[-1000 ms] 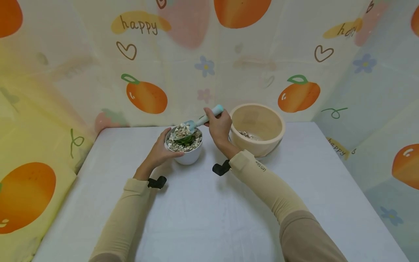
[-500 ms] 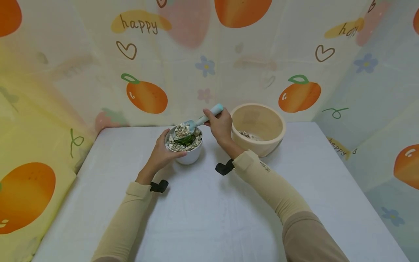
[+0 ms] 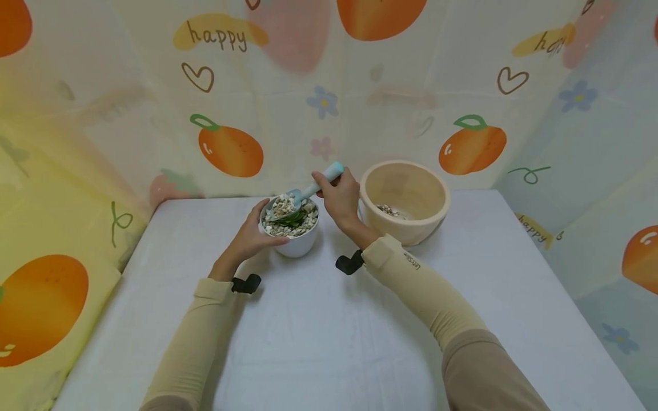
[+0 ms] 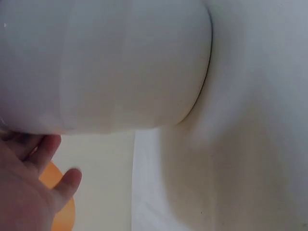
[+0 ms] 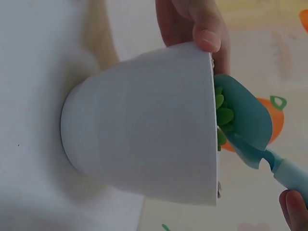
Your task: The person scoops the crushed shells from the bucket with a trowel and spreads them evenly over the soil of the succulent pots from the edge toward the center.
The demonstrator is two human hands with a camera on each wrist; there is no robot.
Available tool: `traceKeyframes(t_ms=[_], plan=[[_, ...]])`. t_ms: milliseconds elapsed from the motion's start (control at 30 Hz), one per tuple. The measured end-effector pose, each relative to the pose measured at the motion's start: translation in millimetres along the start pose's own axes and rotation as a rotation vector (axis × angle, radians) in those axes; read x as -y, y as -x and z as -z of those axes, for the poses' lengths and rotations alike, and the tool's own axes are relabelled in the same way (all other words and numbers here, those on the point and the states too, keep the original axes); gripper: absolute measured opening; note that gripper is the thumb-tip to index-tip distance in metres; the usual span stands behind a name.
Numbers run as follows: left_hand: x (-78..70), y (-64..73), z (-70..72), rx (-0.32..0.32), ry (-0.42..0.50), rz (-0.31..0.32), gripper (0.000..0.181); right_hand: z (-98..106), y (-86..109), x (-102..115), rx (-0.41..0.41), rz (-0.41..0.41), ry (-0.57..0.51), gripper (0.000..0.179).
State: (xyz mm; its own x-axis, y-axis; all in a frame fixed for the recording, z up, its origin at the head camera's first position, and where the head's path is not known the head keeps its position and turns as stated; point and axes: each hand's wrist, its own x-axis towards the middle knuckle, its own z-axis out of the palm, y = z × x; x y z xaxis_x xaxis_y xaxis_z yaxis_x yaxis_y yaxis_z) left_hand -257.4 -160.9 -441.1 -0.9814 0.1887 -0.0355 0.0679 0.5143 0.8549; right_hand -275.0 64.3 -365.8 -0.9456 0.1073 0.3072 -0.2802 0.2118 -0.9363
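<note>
A white flower pot (image 3: 298,247) stands upright on the table, full of pale pebbles (image 3: 280,230) with a small green plant (image 3: 294,219) among them. My left hand (image 3: 248,235) holds the pot around its left side, thumb in front and fingers at the rim. Between the fingers and thumb of my right hand (image 3: 341,197) is the handle of a light blue hand trowel (image 3: 320,181). Its blade, loaded with pebbles in the head view, tilts down over the pot's mouth. In the right wrist view the trowel blade (image 5: 248,113) lies against the green leaves (image 5: 224,115).
Right of my right hand, close to it, sits a large beige planter (image 3: 437,214) with a few pebbles (image 3: 389,211) at its bottom. A white cloth covers the table (image 3: 308,342). Printed curtains (image 3: 288,131) hang behind and at both sides.
My right hand and the trowel handle have shifted slightly left. The blade stays over the pot, and my left hand keeps its hold on the pot.
</note>
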Motion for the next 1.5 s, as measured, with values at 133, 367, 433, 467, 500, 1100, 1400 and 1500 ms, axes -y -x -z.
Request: traceKeyframes(t_ms=[133, 367, 433, 467, 500, 1100, 1400, 1500], plan=[[-1.7, 2.2, -5.4, -0.052, -0.020, -0.023, 0.116, 0.7, -1.2, 1.2, -0.009, 0.010, -0.009, 0.031], [-4.9, 9.3, -13.7, -0.120, -0.069, -0.013, 0.115, 3.1, -1.4, 3.9, 0.007, 0.018, -0.041, 0.033], [-5.0, 10.2, -14.4, -0.126, -0.086, -0.019, 0.114, 3.9, -1.4, 3.9, 0.007, 0.016, -0.042, 0.033], [-4.9, 10.5, -14.3, -0.126, -0.097, -0.022, 0.115, 4.4, -1.5, 3.7, 0.007, 0.014, -0.044, 0.033], [-4.4, 10.7, -13.5, -0.123, -0.111, -0.021, 0.116, 4.9, -1.7, 3.5, 0.007, 0.011, -0.047, 0.033], [-0.4, -0.4, -4.9, -0.013, -0.021, 0.003, 0.117, 6.9, 2.3, -3.3, -0.005, -0.025, -0.064, 0.032], [-4.7, 8.5, -20.0, -0.127, -0.016, -0.016, 0.115, 6.3, 2.8, 1.3, -0.025, 0.029, -0.056, 0.032], [-6.9, 11.4, -23.3, -0.159, -0.036, -0.017, 0.115, 7.4, 2.0, 4.0, -0.033, 0.041, -0.050, 0.032]])
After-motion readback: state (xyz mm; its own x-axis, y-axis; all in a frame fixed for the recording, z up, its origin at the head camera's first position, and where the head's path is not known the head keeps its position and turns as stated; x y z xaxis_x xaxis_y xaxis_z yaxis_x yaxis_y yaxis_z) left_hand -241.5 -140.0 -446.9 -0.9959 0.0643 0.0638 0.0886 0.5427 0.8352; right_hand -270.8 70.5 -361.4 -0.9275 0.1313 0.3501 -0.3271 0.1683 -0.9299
